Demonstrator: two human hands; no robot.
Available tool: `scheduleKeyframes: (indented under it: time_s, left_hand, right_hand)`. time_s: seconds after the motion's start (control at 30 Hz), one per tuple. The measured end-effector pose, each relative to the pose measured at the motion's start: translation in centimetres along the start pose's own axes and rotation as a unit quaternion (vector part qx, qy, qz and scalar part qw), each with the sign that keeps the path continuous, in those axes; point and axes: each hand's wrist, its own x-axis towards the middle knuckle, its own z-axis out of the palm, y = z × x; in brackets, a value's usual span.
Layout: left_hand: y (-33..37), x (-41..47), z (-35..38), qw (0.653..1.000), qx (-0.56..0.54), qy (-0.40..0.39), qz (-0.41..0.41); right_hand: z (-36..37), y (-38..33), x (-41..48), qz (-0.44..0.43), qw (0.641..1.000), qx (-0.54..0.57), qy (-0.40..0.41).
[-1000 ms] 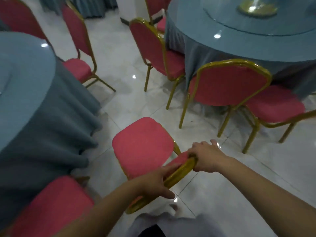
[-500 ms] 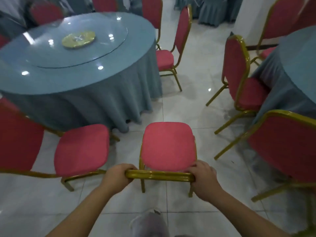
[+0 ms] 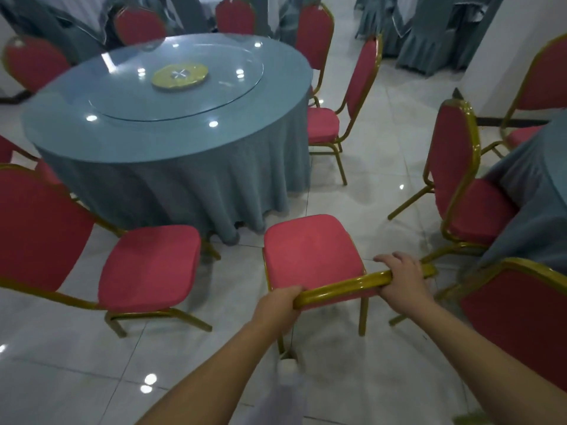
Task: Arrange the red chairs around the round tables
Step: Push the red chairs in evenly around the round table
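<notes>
A red chair (image 3: 310, 253) with a gold frame stands on the tiled floor just in front of me, its seat facing a round table (image 3: 171, 124) draped in grey-blue cloth. My left hand (image 3: 277, 303) grips the left end of the chair's gold top rail. My right hand (image 3: 400, 279) grips the same rail near its right end. The rail slants, higher on the right. Another red chair (image 3: 147, 268) stands to the left at the same table, and more red chairs ring it.
A second cloth-covered table (image 3: 534, 185) fills the right edge, with red chairs (image 3: 460, 191) beside it and one chair back (image 3: 521, 317) close to my right arm. A glass turntable with a yellow centre (image 3: 179, 75) tops the round table. Open tiled floor lies between the tables.
The view has swung from the right-hand table toward the left table. The chair in my hands has turned to face that table and moved closer to it, its rail now slanted.
</notes>
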Motion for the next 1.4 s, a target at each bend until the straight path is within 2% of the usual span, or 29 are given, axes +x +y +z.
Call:
scheduleKeyframes:
  time_s: [0.1, 0.37, 0.57, 0.97, 1.2, 1.4]
  left_hand:
    - [-1.6, 4.1, -1.7, 1.000, 0.001, 0.020, 0.008]
    - [-1.7, 17.3, -7.0, 0.998, -0.018, 0.026, -0.051]
    - [-0.3, 24.8, -9.2, 0.998, -0.018, 0.034, -0.056]
    - [4.7, 41.7, -12.3, 0.973, -0.120, 0.100, -0.170]
    - [6.8, 49.0, -14.9, 0.951, -0.128, 0.125, -0.254]
    - [7.5, 51.7, -15.7, 0.941, -0.139, 0.124, -0.283]
  right_hand:
    - [-0.8, -1.2, 4.6, 0.001, 1.000, 0.005, -0.025]
    - [-4.8, -5.1, 19.6, -0.040, 0.997, -0.017, -0.068]
    - [-6.9, -5.1, 29.4, -0.076, 0.995, -0.032, -0.053]
    - [-13.2, -6.2, 51.9, -0.177, 0.976, -0.054, -0.114]
    - [-16.4, -8.2, 59.9, -0.215, 0.961, -0.051, -0.165]
    - [-17.1, -8.8, 63.7, -0.230, 0.954, -0.049, -0.188]
